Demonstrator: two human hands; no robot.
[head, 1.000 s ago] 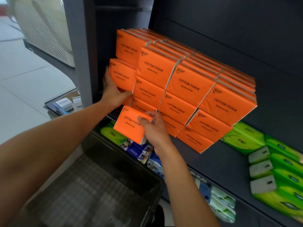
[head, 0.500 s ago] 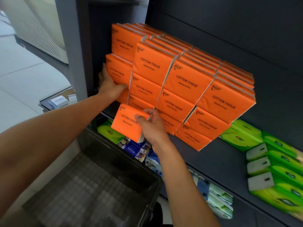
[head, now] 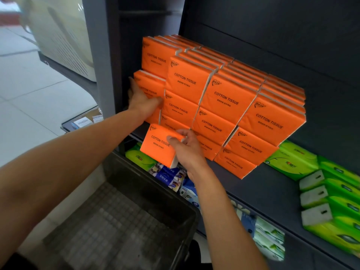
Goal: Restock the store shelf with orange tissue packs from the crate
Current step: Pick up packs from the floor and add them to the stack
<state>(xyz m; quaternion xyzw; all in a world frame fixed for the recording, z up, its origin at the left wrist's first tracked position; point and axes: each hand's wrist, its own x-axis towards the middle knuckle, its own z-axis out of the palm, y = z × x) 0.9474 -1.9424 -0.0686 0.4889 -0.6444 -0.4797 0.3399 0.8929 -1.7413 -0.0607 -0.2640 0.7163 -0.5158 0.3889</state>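
so the right hand [head: 186, 151] has its fingers clamped on one orange tissue pack [head: 160, 145], held just off the near edge of the shelf [head: 272, 190], below the stacked orange packs [head: 226, 102]. left hand [head: 143, 101] presses on the leftmost pack of that stack, thumb across its front; its other fingers are hidden behind it. dark crate [head: 124, 221] sits near, its near edge cut off. green packs [head: 331, 193] on the right are blurry
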